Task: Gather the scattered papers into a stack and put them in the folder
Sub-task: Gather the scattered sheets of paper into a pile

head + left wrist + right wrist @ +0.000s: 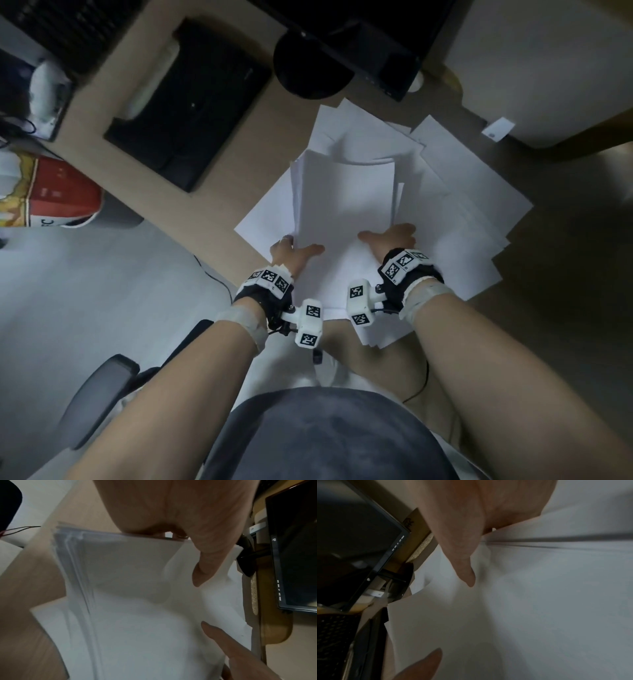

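Gathering: left hand (295, 251) and right hand (390, 240) grasping paper stack (346, 202) between them
Next: squaring edges, collecting loose sheets (459, 192) beyond right hand

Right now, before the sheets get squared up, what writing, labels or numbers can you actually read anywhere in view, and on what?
"C": a lone dark letter on the white base of the red bucket; its other print is blurred.
Wrist markers: black-and-white square codes, no words.
Small white card: a mark, too small to read.
Monitor: white icons along its edge, unreadable.
Papers: blank.
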